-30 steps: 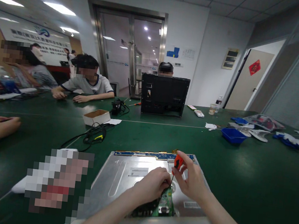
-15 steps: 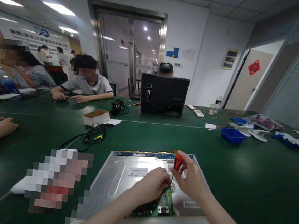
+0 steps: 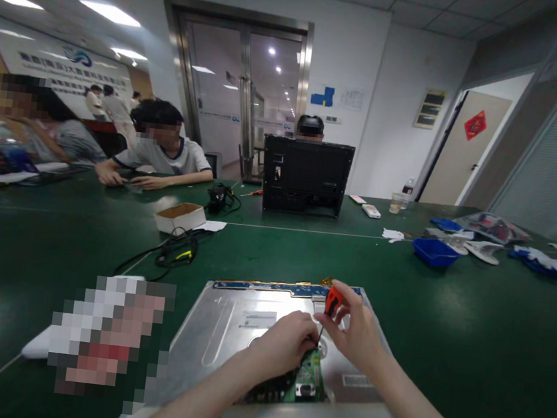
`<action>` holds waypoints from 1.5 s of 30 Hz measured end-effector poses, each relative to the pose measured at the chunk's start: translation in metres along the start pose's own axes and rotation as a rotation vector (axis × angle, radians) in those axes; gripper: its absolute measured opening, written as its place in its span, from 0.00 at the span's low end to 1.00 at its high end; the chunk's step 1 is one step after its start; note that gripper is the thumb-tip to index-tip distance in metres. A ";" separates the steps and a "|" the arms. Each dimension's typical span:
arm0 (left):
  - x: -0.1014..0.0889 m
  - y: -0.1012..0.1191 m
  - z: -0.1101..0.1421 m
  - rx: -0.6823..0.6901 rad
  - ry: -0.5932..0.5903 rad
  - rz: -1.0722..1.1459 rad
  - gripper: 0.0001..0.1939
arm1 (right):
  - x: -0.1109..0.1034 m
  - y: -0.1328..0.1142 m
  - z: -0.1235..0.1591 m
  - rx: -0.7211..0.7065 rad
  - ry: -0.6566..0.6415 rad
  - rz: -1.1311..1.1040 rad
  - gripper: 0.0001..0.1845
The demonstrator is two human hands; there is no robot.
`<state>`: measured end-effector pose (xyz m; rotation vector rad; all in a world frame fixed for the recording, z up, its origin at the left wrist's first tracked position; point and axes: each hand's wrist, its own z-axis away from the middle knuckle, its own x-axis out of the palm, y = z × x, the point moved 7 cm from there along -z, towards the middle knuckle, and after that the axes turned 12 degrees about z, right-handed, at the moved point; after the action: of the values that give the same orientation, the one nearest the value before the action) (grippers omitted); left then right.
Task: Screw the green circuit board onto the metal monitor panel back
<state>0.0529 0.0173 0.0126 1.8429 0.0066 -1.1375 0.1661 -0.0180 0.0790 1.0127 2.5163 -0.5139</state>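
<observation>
My right hand [image 3: 357, 332] grips the orange and black handle of a screwdriver [image 3: 333, 301] between thumb and fingers. The thin shaft points down to the upper edge of a green circuit board [image 3: 309, 373]. My left hand [image 3: 288, 341] rests over the board, its fingers closed together beside the screwdriver's tip; whatever they pinch is hidden. The board sits on the silver metal back of a display panel [image 3: 225, 327], which lies flat on the table. Part of the board and a dark board beside it are covered by my left wrist.
On the green table [image 3: 263, 251] are a small open box [image 3: 179, 219], black cables [image 3: 173, 251] and a blurred-out white object [image 3: 94, 322] at left. A black monitor casing [image 3: 306, 175] stands across. A blue tray [image 3: 435, 252] and gloves [image 3: 544, 263] lie right. Other people sit opposite.
The orange handle has turned slightly in my right hand. My left hand stays in place. Another person's hands at the left edge have gone out of view.
</observation>
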 end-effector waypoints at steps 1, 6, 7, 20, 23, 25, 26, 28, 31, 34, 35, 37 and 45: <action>0.000 0.000 0.000 0.000 -0.001 -0.003 0.09 | 0.000 0.000 0.000 -0.003 -0.007 0.002 0.25; 0.002 -0.001 -0.001 0.000 -0.018 -0.021 0.11 | 0.002 -0.002 0.000 0.006 -0.067 0.024 0.30; 0.002 -0.001 -0.001 0.000 -0.024 -0.031 0.11 | 0.001 -0.003 -0.001 0.005 -0.060 0.022 0.30; 0.003 -0.001 -0.001 0.003 -0.028 -0.066 0.10 | 0.002 0.000 0.001 0.023 -0.045 -0.005 0.27; 0.003 -0.001 -0.001 0.001 -0.020 -0.067 0.10 | 0.002 0.000 0.000 0.015 -0.037 -0.007 0.28; 0.004 -0.001 -0.001 0.000 -0.022 -0.074 0.10 | 0.003 0.000 -0.001 0.015 -0.037 -0.005 0.28; 0.003 0.000 -0.001 -0.001 -0.024 -0.079 0.10 | 0.003 0.000 -0.001 0.018 -0.037 -0.004 0.29; 0.003 0.001 0.000 0.003 -0.028 -0.081 0.11 | 0.003 0.000 -0.002 0.022 -0.036 -0.008 0.29; 0.002 0.002 0.000 0.001 -0.025 -0.075 0.10 | 0.000 -0.001 -0.002 0.017 -0.018 -0.022 0.29; 0.002 0.002 0.000 -0.011 -0.028 -0.072 0.09 | -0.004 0.000 -0.002 0.023 0.014 -0.025 0.28; 0.002 0.001 0.000 -0.016 -0.028 -0.073 0.09 | -0.005 0.000 -0.002 0.026 0.025 -0.020 0.28; 0.002 0.001 0.000 -0.023 -0.025 -0.076 0.09 | -0.007 0.000 -0.002 0.028 0.036 -0.010 0.27; 0.000 0.003 0.002 -0.023 -0.012 -0.051 0.09 | -0.007 -0.002 -0.002 0.003 0.041 0.007 0.25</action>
<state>0.0525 0.0144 0.0143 1.8248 0.0592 -1.1793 0.1687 -0.0222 0.0846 1.0429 2.5481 -0.4997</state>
